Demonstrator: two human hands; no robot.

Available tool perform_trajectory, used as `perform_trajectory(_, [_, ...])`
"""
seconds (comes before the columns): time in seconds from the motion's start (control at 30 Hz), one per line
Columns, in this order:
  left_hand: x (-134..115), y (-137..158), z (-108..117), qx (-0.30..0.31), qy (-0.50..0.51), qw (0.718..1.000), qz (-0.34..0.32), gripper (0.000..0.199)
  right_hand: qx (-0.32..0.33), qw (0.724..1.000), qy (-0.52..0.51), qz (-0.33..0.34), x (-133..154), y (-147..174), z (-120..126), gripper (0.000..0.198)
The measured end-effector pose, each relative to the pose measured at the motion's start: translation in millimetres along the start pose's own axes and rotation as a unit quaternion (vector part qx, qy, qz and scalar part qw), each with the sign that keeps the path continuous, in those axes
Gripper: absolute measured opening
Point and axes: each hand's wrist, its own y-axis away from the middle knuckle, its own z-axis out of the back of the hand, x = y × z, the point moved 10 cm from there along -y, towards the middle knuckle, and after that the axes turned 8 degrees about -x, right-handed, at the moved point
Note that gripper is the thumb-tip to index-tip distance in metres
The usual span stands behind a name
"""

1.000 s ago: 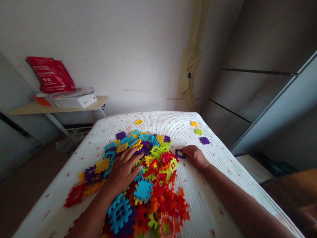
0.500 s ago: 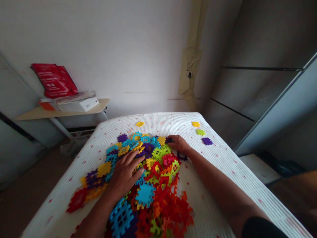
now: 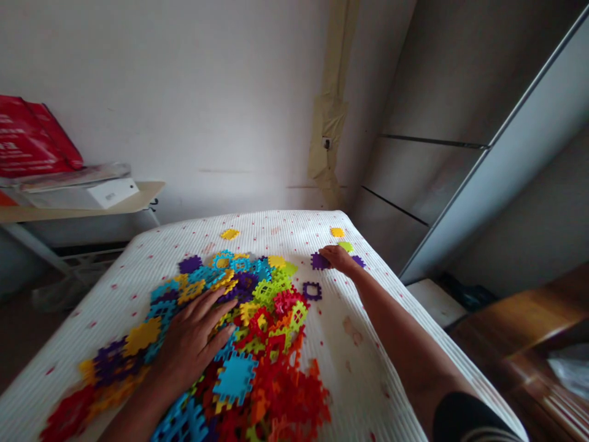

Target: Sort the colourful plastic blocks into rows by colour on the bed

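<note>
The right hand (image 3: 338, 258) over there has its fingers closed on the edge of a solid purple tile (image 3: 318, 261), over the white cloth (image 3: 354, 387) beyond a hollow purple frame (image 3: 311, 291). The left hand (image 3: 191, 334) lies over the jumbled heap (image 3: 257, 325), fingers loosely spread. A lime tile (image 3: 345, 247) sits just behind the right hand.

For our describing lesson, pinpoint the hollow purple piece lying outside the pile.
On the white cloth, right of the colourful pile, find the right hand. Just nearer the viewer lies the purple frame. Unlike other loose pieces, its middle is open.
</note>
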Motion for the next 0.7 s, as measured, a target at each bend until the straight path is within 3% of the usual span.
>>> perform_trajectory(0.17, [0,0,-2,0.007,0.000,1.000,0.001,0.042,-0.006,0.992,0.119,-0.043,-14,12,15,0.012])
perform_trajectory(0.27, [0,0,-2,0.009,-0.002,1.000,-0.001,0.042,-0.044,0.983,0.168,-0.064,-14,22,26,0.017])
perform_trajectory(0.37, [1,0,-3,0.009,-0.006,1.000,0.001,0.042,-0.048,0.980,0.193,-0.020,-3,31,29,0.023])
perform_trajectory(0.5, [1,0,-2,0.004,-0.008,1.000,0.001,0.042,0.018,0.975,0.209,0.067,14,37,12,0.041])
perform_trajectory(0.7, [3,1,-5,0.002,-0.011,1.000,-0.007,0.042,0.041,0.971,0.227,0.069,18,33,5,0.045])
